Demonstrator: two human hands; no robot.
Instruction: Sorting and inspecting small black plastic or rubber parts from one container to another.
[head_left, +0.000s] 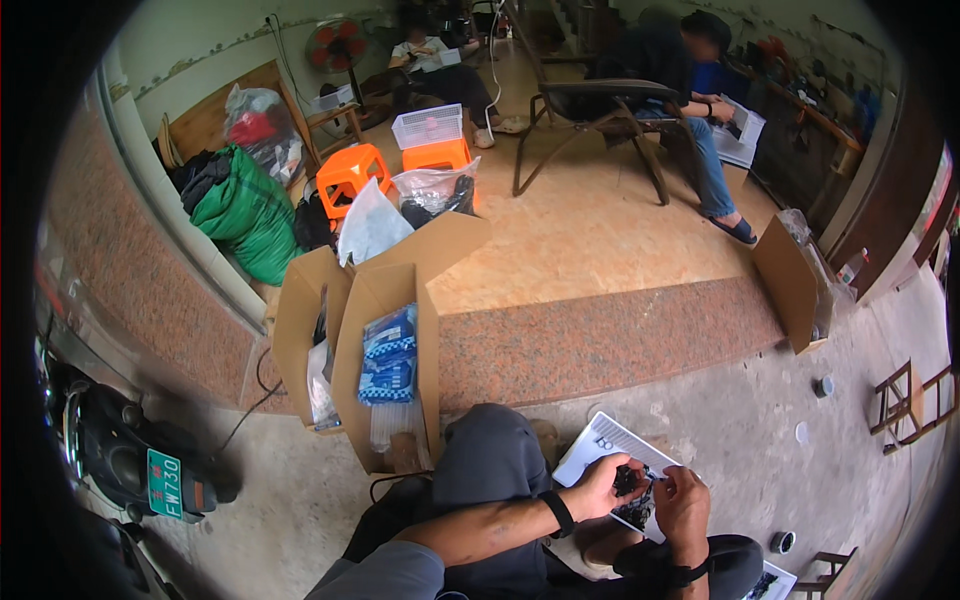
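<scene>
My left hand (598, 490) is cupped around a bunch of small black pieces (628, 481), too small to name. Close beside it, my right hand (683, 508) has its fingertips pinched together at the edge of that bunch; what they grip is hidden. Both hands are over a white plastic basket (582, 456) that rests tilted by my knees. More dark pieces show in the basket under my hands.
Left of my knee stands an open cardboard box (428, 360) with blue packages (388, 370). A scooter (120, 430) is at far left. Beyond the stone step are orange stools (350, 172), a green sack (245, 215) and two seated people. Small wooden stools (905, 400) stand at right.
</scene>
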